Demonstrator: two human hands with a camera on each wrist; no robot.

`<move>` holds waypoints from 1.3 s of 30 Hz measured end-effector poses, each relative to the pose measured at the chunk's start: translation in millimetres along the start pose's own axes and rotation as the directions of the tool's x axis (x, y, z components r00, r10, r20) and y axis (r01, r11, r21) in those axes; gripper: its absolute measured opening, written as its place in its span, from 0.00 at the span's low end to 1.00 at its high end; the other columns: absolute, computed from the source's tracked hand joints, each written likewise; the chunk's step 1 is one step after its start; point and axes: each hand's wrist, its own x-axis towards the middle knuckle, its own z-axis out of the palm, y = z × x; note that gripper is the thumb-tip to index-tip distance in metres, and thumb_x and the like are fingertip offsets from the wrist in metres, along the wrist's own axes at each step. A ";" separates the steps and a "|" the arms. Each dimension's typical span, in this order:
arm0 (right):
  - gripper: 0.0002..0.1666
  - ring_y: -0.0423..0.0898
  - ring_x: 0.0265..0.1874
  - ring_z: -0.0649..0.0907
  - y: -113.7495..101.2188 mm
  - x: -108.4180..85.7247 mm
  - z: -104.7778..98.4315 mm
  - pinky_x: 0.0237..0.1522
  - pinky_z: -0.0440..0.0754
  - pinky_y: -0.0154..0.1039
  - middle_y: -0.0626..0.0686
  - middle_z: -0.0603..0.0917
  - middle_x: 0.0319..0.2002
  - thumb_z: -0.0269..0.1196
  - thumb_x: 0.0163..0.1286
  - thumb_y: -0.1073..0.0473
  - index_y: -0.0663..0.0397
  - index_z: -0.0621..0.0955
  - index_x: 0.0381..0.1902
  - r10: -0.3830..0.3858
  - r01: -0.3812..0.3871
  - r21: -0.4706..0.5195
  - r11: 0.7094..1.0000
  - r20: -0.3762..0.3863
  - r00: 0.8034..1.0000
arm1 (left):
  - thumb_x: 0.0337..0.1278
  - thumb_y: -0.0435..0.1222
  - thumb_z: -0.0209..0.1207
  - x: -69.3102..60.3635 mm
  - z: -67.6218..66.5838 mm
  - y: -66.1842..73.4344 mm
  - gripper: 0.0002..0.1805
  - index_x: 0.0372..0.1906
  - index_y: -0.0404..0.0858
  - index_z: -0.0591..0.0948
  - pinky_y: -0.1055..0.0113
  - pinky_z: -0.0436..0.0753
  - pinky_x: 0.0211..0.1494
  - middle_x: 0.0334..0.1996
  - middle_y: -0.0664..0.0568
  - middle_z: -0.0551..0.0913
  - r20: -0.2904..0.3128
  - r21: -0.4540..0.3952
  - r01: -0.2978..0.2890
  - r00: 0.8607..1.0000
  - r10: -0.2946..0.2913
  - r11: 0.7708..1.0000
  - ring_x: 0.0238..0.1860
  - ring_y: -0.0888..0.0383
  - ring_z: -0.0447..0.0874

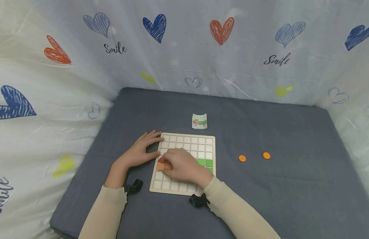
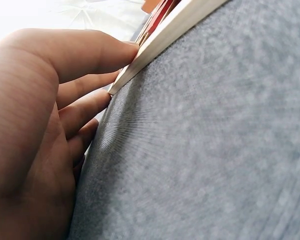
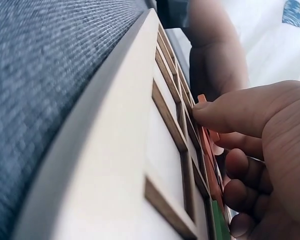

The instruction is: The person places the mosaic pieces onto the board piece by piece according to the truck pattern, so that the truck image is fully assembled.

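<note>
A wooden grid board [image 1: 184, 138] with square cells lies on the dark grey cloth. My left hand [image 1: 140, 150] rests along the board's left edge, its thumb and fingertips touching the rim with fingers fairly straight. Over the board's left half, my right hand [image 1: 182, 165] pinches an orange tile [image 3: 202, 98] that stands tilted up from the grid. Beside those fingers an orange square tile [image 1: 160, 166] lies in a cell, with a red tile [image 1: 160, 160] just above it. Green tiles [image 1: 209, 162] fill cells at the right side. The right hand covers the middle cells.
Behind the board lies a small pattern card [image 1: 199, 121] with a coloured grid picture. Two orange discs, a nearer one [image 1: 242, 158] and a farther one [image 1: 266, 155], lie right of the board. A white curtain [image 1: 178, 63] printed with hearts surrounds the table.
</note>
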 end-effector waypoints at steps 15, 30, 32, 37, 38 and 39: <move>0.12 0.35 0.34 0.77 -0.3 1.0 0.9 0.46 0.80 0.40 0.38 0.84 0.38 0.76 0.71 0.50 0.43 0.90 0.50 0.020 -0.020 -0.004 1.000 0.006 1.000 | 0.76 0.44 0.69 0.1 0.7 -2.2 0.34 0.81 0.45 0.75 0.43 0.40 0.91 0.86 0.47 0.63 0.005 0.004 0.000 1.000 0.000 1.000 0.88 0.45 0.48; 0.12 0.35 0.35 0.77 -0.7 1.4 -0.2 0.47 0.80 0.39 0.38 0.85 0.39 0.76 0.71 0.50 0.43 0.90 0.50 0.014 -0.014 -0.006 1.000 0.012 1.000 | 0.76 0.45 0.69 -1.2 0.7 -2.0 0.34 0.81 0.45 0.76 0.43 0.40 0.91 0.86 0.48 0.63 -0.002 0.003 0.005 1.000 -0.005 1.000 0.88 0.45 0.48; 0.12 0.35 0.35 0.77 -0.9 0.6 -0.8 0.47 0.80 0.39 0.38 0.85 0.39 0.75 0.72 0.50 0.43 0.90 0.50 0.018 -0.018 -0.007 1.000 0.016 1.000 | 0.76 0.45 0.69 -0.8 1.7 -2.4 0.34 0.81 0.46 0.75 0.44 0.40 0.91 0.86 0.49 0.63 -0.001 0.006 0.005 1.000 -0.005 1.000 0.89 0.46 0.48; 0.13 0.35 0.35 0.77 -1.3 -0.5 -0.2 0.48 0.80 0.40 0.38 0.86 0.40 0.76 0.72 0.50 0.43 0.90 0.52 0.028 -0.028 0.000 1.000 0.017 0.999 | 0.76 0.46 0.69 -0.4 3.1 -4.1 0.34 0.81 0.46 0.75 0.44 0.39 0.91 0.86 0.49 0.62 -0.001 0.005 0.002 1.000 -0.002 1.000 0.89 0.46 0.48; 0.13 0.35 0.35 0.77 -2.1 -0.4 0.2 0.49 0.80 0.40 0.38 0.86 0.41 0.76 0.72 0.51 0.43 0.90 0.52 0.032 -0.032 0.004 0.999 0.016 0.999 | 0.76 0.46 0.69 -0.6 3.1 -4.6 0.34 0.81 0.46 0.75 0.44 0.39 0.91 0.86 0.49 0.63 -0.002 0.005 0.001 1.000 -0.001 1.000 0.89 0.46 0.48; 0.13 0.34 0.35 0.77 -3.0 -0.3 1.0 0.49 0.80 0.40 0.38 0.85 0.40 0.75 0.72 0.51 0.43 0.90 0.53 0.037 -0.037 0.004 0.999 0.017 0.999 | 0.76 0.46 0.69 -1.0 3.0 -5.0 0.34 0.81 0.46 0.76 0.44 0.39 0.91 0.86 0.49 0.63 -0.001 0.004 0.002 1.000 -0.002 1.000 0.89 0.46 0.48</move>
